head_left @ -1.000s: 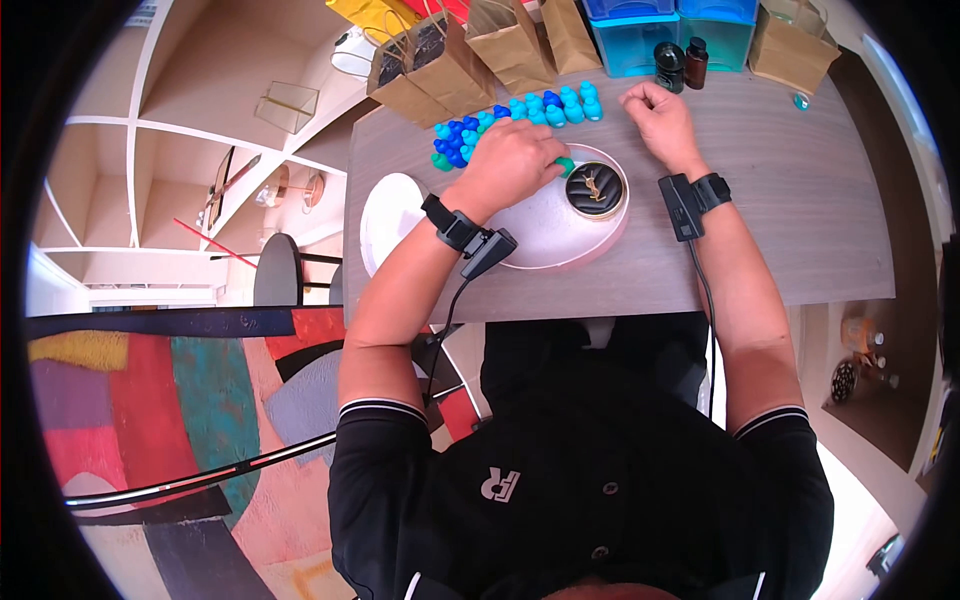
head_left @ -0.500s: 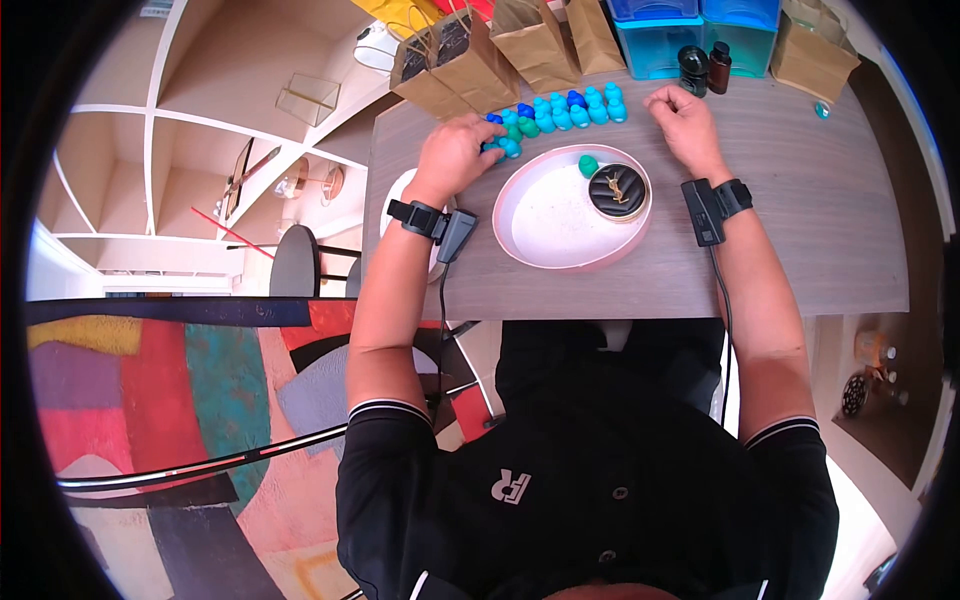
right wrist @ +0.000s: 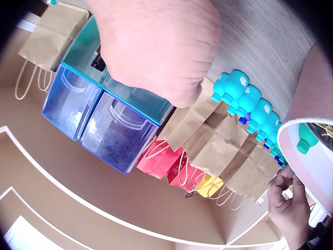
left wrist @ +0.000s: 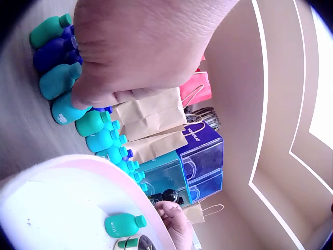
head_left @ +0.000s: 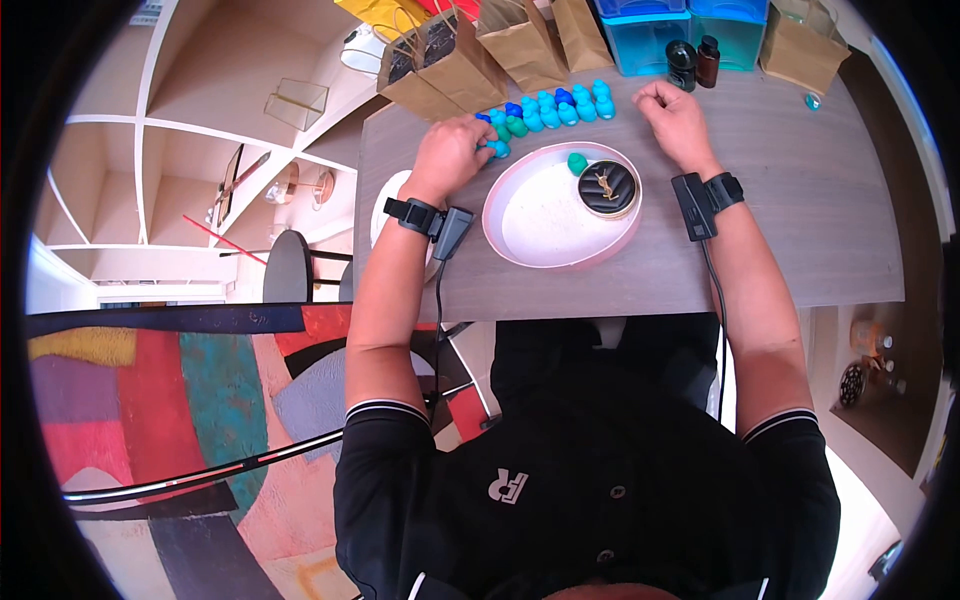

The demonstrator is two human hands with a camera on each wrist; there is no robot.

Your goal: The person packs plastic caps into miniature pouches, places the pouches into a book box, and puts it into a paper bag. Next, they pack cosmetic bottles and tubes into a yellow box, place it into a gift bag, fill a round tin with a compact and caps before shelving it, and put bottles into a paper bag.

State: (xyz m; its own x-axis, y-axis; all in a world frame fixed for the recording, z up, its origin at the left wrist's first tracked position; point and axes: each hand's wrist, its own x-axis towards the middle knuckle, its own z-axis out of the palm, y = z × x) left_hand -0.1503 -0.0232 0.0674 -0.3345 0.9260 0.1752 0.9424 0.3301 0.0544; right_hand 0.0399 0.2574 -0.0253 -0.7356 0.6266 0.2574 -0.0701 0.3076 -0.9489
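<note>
Small toy-like bottles in light blue [head_left: 568,113], dark blue and green stand in rows across the back of the table. At their left end my left hand [head_left: 450,158] pinches a light-blue bottle [left wrist: 67,110], its thumb against the cap. More bottles, among them a green bottle [left wrist: 50,32], show beyond that hand in the left wrist view. My right hand [head_left: 675,120] rests on the table right of the rows, fingers loosely curled around nothing. A pink-rimmed round box [head_left: 540,225] between the hands holds one green bottle [head_left: 577,164] and a black round case [head_left: 607,188] with a gold emblem.
A white lid [head_left: 384,212] lies under the left forearm. Paper bags [head_left: 445,80], blue and teal plastic drawers [head_left: 650,45] and dark bottles [head_left: 707,62] line the back edge. A small teal object [head_left: 812,101] lies at the right. Cables run from both wrist cameras.
My left hand has moved left from above the box's rim to the left end of the bottles. The green bottle stays inside the box. My right hand has hardly moved.
</note>
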